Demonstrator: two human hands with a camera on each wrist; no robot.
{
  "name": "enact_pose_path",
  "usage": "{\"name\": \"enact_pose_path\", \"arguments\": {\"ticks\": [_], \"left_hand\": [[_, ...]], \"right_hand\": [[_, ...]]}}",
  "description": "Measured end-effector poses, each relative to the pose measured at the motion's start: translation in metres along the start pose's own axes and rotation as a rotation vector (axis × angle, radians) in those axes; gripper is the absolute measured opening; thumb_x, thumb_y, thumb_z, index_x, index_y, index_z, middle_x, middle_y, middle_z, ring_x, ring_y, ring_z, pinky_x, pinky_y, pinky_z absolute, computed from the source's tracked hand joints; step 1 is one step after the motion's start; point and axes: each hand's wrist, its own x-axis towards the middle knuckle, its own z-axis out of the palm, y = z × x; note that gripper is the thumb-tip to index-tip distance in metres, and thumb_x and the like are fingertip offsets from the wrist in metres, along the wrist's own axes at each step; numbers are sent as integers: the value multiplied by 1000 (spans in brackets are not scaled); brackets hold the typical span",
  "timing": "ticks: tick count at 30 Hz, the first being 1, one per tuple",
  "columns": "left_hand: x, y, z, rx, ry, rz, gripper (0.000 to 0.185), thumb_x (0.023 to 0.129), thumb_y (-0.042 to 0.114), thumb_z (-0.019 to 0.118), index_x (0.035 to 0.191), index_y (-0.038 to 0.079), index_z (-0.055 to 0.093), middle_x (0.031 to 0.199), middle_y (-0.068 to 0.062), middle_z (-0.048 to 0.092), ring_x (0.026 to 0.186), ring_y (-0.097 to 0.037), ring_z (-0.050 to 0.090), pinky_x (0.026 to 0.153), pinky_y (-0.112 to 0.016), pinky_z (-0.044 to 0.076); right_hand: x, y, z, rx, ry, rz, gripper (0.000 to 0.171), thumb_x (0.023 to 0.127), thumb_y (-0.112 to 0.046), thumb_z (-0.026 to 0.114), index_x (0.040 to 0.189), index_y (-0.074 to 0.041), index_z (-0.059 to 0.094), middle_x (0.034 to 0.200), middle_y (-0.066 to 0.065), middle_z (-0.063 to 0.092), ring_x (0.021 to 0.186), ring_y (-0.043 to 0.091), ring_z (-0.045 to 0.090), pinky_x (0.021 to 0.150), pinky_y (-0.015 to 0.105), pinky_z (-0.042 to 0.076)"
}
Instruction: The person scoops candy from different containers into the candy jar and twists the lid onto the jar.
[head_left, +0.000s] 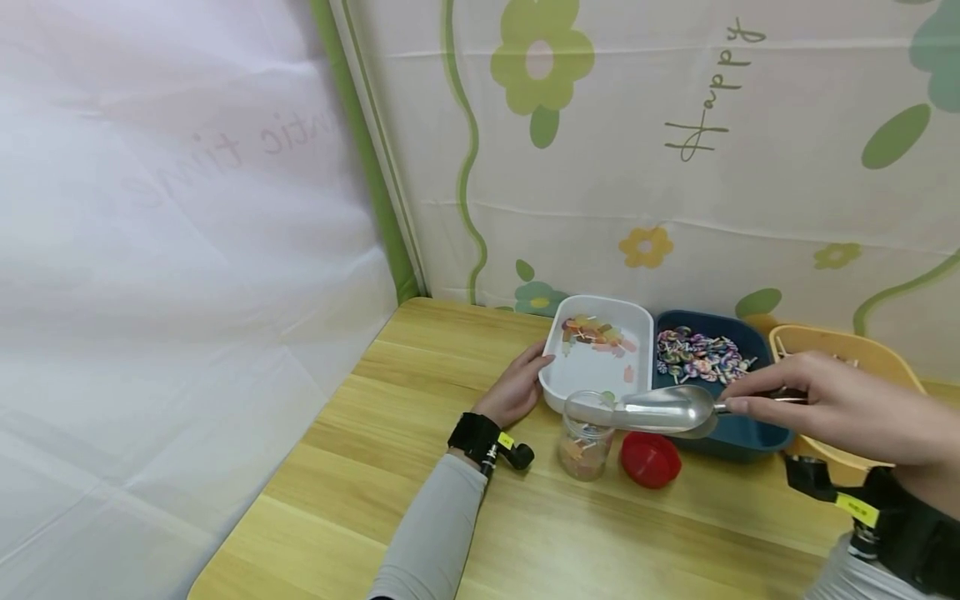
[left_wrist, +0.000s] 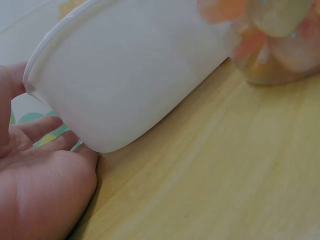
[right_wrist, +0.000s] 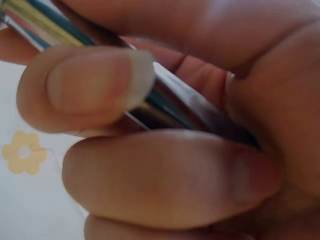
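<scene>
A metal scoop [head_left: 663, 410] is held by its handle in my right hand [head_left: 847, 400], its bowl pointing left with the tip at the mouth of a clear jar [head_left: 583, 460]. Small colorful pieces lie inside the jar. The right wrist view has curled fingers round the shiny handle [right_wrist: 167, 102]. My left hand [head_left: 517, 387] grips the left edge of a white tray [head_left: 588, 377]. In the left wrist view the thumb is at the tray's rim, the other fingers by its outer side. Popsicle-shaped pieces are heaped toward the tray's back.
A red lid [head_left: 649, 460] lies right of the jar. Beside the white tray stands a dark blue tray [head_left: 738, 329] of swirl lollipop pieces. A yellow tray [head_left: 877, 354] is farther right, partly behind the right hand. A printed curtain [head_left: 570, 183] hangs behind the wooden table [head_left: 315, 508].
</scene>
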Motion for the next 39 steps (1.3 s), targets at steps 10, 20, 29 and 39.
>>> {"name": "enact_pose_path", "arguments": {"ticks": [10,20,29,39], "left_hand": [[2,-1,0,-14,9,-4,55,109,12,45,162,7,28,168,-11,25,153,-21,25,125,-36,24],[1,-1,-1,-11,8,-6,55,109,12,45,161,7,29,167,-12,26,153,-24,26,125,-36,25],[3,-1,0,-6,9,-2,53,110,12,44,161,7,30,167,-12,26,153,-24,26,125,-37,26],[2,-1,0,1,7,-2,53,110,12,45,160,8,32,167,-12,27,153,-24,27,124,-37,27]], "right_hand": [[-2,-1,1,-19,68,74,20,100,-16,67,116,-13,78,103,-7,73,75,1,53,57,22,45],[12,2,1,-51,112,156,22,101,-17,66,115,-5,76,88,-7,65,72,5,50,58,23,42],[36,8,9,-50,82,146,23,103,-16,62,113,0,75,75,-6,58,62,8,48,51,24,41],[86,10,37,-81,23,138,22,100,-14,64,106,2,78,94,5,74,78,16,58,65,34,51]]}}
